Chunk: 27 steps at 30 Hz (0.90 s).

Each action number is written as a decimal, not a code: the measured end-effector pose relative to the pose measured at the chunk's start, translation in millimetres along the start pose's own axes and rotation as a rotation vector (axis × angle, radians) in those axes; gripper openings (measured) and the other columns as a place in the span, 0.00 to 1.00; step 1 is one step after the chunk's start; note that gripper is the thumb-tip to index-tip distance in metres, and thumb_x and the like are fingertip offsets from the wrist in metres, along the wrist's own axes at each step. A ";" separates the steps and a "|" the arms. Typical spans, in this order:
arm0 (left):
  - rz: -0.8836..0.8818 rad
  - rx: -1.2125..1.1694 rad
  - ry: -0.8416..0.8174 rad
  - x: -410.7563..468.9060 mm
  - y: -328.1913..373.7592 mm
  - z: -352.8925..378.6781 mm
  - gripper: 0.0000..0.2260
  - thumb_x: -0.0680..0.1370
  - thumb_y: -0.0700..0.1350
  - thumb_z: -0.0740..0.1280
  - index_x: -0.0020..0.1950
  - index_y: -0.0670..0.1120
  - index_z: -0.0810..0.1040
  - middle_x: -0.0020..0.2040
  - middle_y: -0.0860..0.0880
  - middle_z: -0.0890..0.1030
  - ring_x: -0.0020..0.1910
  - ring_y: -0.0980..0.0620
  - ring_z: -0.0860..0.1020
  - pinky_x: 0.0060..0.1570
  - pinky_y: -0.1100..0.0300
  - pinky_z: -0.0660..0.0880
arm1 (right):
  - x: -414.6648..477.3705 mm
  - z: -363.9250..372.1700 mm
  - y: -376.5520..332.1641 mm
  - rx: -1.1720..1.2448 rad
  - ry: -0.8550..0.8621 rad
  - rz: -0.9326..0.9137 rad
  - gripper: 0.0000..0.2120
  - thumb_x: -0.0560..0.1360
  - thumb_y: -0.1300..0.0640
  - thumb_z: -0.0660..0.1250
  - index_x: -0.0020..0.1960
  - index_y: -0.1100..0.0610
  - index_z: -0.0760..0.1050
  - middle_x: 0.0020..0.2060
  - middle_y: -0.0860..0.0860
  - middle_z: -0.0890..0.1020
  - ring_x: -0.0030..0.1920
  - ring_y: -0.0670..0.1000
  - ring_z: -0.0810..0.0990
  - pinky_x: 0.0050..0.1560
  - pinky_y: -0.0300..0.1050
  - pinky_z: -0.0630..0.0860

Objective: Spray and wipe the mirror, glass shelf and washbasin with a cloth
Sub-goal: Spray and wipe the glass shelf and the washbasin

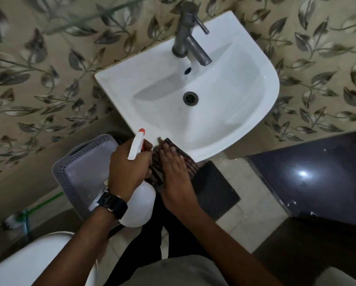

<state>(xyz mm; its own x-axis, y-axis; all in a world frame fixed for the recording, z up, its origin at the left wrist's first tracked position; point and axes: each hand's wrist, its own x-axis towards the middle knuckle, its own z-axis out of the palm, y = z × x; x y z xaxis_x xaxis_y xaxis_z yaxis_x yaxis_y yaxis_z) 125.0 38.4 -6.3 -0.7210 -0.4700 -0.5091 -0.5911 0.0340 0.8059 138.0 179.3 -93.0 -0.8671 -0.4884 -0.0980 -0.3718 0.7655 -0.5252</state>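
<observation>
While the white washbasin point(271, 85) fills the middle of the view, a dark checked cloth point(190, 164) is pressed against its front rim, at about seven o'clock of the drain point(190, 98). The cloth is largely covered by the right hand point(173, 172), which is laid flat on it with fingers straight and close together, the fingertips pointed toward twelve o'clock. A white spray bottle point(140, 209) is gripped by the left hand point(129, 168), just beside the right hand at its nine o'clock. The fingers are curled round the bottle's neck, and the red-tipped nozzle is aimed toward twelve o'clock, at the basin rim. Whether the trigger is squeezed cannot be told. A black wristwatch point(112, 203) is worn on the left wrist.

The grey metal tap point(188, 36) is mounted at the basin's twelve o'clock, its spout reaching over the bowl. A grey perforated plastic basket point(78, 172) is seen at nine o'clock of the left hand, partly hidden by it. The blurred edge of the glass shelf point(94, 16) is seen at ten o'clock of the tap. A dark mat point(216, 190) is laid on the floor at three o'clock of the right hand.
</observation>
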 end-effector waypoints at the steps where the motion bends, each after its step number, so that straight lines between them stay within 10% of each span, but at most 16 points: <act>1: 0.003 0.000 -0.009 -1.6 2.1 2.1 0.24 0.73 0.34 0.65 0.35 0.65 0.83 0.34 0.48 0.82 0.26 0.47 0.77 0.32 0.56 0.75 | -1.8 -1.2 4.7 0.024 0.012 -0.015 0.36 0.77 0.61 0.63 0.82 0.57 0.52 0.83 0.51 0.51 0.83 0.49 0.44 0.82 0.49 0.45; 6: 0.028 0.021 -0.056 -4.6 8.0 9.0 0.29 0.73 0.36 0.64 0.33 0.75 0.79 0.37 0.47 0.83 0.26 0.47 0.77 0.33 0.54 0.75 | -18.2 -46.1 76.8 0.033 0.044 0.077 0.40 0.67 0.66 0.62 0.80 0.61 0.60 0.80 0.56 0.61 0.82 0.54 0.55 0.81 0.56 0.51; 13: -0.011 0.058 -0.074 -3.7 1.7 22.1 0.09 0.72 0.36 0.66 0.40 0.48 0.83 0.39 0.42 0.85 0.24 0.48 0.77 0.33 0.53 0.76 | 40.4 -143.0 206.8 -0.066 0.157 0.248 0.27 0.78 0.60 0.54 0.77 0.63 0.65 0.76 0.59 0.69 0.78 0.60 0.64 0.78 0.61 0.61; 17: -0.017 0.041 -0.101 -6.6 2.3 30.4 0.10 0.73 0.34 0.65 0.42 0.46 0.83 0.41 0.38 0.85 0.24 0.48 0.76 0.32 0.52 0.75 | 30.0 -135.4 179.8 -0.059 0.176 0.266 0.25 0.81 0.62 0.51 0.78 0.64 0.63 0.77 0.54 0.66 0.78 0.48 0.63 0.78 0.41 0.59; 20: -0.021 0.070 -0.147 -8.3 9.0 37.4 0.10 0.74 0.32 0.64 0.42 0.44 0.82 0.42 0.37 0.85 0.24 0.48 0.75 0.31 0.55 0.74 | -8.0 -93.8 133.5 -0.011 0.142 0.146 0.32 0.75 0.61 0.52 0.80 0.60 0.58 0.80 0.55 0.59 0.82 0.54 0.54 0.80 0.58 0.55; 27: -0.036 0.120 -0.174 -7.1 19.6 55.3 0.11 0.73 0.34 0.65 0.39 0.47 0.82 0.39 0.40 0.85 0.25 0.47 0.77 0.32 0.52 0.75 | -25.6 -63.5 109.2 0.041 0.012 0.043 0.38 0.71 0.70 0.58 0.80 0.58 0.59 0.81 0.50 0.59 0.82 0.47 0.50 0.82 0.51 0.50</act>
<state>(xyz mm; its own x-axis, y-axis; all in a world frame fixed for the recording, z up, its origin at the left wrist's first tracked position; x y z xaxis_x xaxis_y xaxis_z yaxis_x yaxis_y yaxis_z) 98.6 91.2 -3.7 -0.7439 -0.3139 -0.5901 -0.6492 0.1297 0.7495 98.6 302.0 -94.2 -0.8860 -0.4502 -0.1108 -0.3207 0.7677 -0.5549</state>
